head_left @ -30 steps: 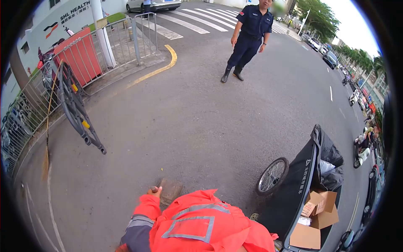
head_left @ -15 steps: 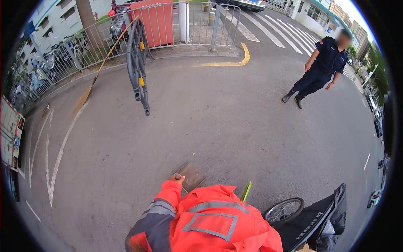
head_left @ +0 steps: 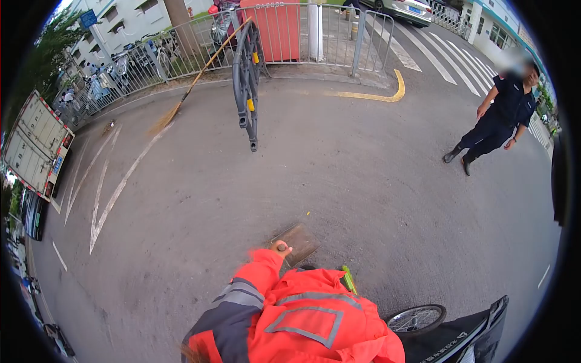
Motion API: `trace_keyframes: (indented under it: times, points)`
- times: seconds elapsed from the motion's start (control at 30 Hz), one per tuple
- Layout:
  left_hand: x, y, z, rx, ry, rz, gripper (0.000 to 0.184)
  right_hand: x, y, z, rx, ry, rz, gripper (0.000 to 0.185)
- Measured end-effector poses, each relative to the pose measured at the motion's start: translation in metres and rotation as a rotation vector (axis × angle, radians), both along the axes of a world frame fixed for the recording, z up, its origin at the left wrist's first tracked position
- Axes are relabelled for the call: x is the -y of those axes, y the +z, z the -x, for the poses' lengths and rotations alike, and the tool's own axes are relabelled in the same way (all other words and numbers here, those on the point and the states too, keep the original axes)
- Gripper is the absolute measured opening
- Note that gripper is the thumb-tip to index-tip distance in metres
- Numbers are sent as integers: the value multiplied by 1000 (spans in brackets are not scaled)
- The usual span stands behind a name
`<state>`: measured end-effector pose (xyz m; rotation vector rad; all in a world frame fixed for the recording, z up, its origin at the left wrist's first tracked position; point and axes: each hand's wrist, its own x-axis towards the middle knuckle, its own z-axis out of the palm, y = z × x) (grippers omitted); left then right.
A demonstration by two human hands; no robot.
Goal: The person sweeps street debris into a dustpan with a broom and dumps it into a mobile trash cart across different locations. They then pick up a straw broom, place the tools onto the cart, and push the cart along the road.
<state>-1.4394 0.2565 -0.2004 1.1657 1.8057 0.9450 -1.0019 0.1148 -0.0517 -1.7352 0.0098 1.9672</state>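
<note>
My left hand (head_left: 281,248), at the end of a red sleeve with grey bands, is closed around the round top of a handle seen end-on. Beyond the fingers a flat brown pan (head_left: 302,241), like that of a long-handled dustpan, shows low over the asphalt; the join between handle and pan is hidden. My right hand is out of sight behind the red jacket (head_left: 308,308). A bright green piece (head_left: 348,281) sticks out past the jacket's front edge. Right of it are a spoked wheel (head_left: 417,318) and a black fabric cart side (head_left: 454,339) with white lettering.
A person in dark uniform (head_left: 499,115) stands at the right. A grey barrier frame (head_left: 246,85) stands ahead, near a straw broom (head_left: 169,116) leaning against the metal railing (head_left: 209,45). A red box (head_left: 275,30) is behind the railing. A truck (head_left: 37,145) stands at the left.
The view has turned left, so the barrier, broom and person sit further right and more of the truck shows. My left hand still grips the handle; the pan shifted slightly up and right in view.
</note>
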Motion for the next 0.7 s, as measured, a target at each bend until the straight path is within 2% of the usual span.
trace_keyframes:
  times: [0.13, 0.23, 0.3, 0.4, 0.47, 0.63, 0.7]
  points:
    - [34, 10, -16, -61, -160, -16, 31, 5, -11, -8, -18, 67, 14, 15]
    - [50, 7, -19, -108, -140, -27, 32, 9, -16, -10, -30, 107, 18, 14]
    - [58, 13, -17, -32, -100, 0, 33, 9, -21, -11, -35, 145, 13, 14]
    - [72, 25, -12, 8, 3, 92, 32, 18, -23, -14, -33, 187, 27, 13]
    - [82, 10, -2, -12, 350, 22, 28, 25, -27, -20, -27, 209, 37, 13]
    - [124, 75, 37, 130, 520, -158, 18, 51, -38, -33, -27, 244, 74, 12]
    - [149, 98, 59, 448, 720, -104, 20, 62, -43, -40, -36, 256, 90, 12]
